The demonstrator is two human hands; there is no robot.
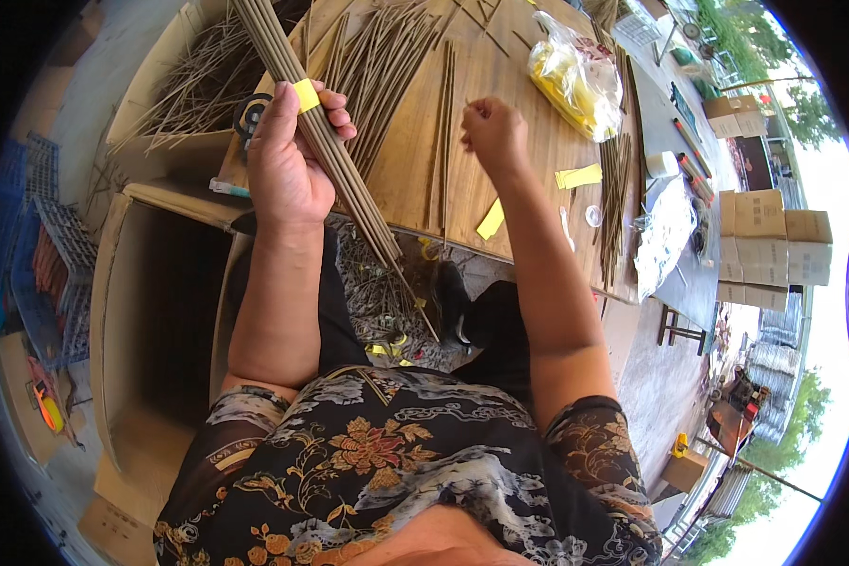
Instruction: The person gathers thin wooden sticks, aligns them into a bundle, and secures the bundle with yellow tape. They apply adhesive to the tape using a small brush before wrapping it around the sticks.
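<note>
The bundle [354, 184] is grasped by the left hand's [297, 174] fingers over the desk's [410, 193] near edge, a yellow strip [306, 95] already laid across it. The right hand's [496, 134] fingers are curled closed, any contents hidden. Loose sticks [387, 85] and spare strips [578, 176] are left unused.

Loose brown sticks [373, 99] are spread across the far left portion of the wooden tabletop [408, 193]. A narrow row of sticks [446, 137] is laid at mid-table. A clear bag with yellow contents [575, 90] is placed at the far right. Yellow strips [578, 176] are positioned nearer, at the right. Further sticks [614, 212] are lined along the right edge. The floor below is littered with stick fragments [363, 288] and yellow scraps [378, 349].
</note>
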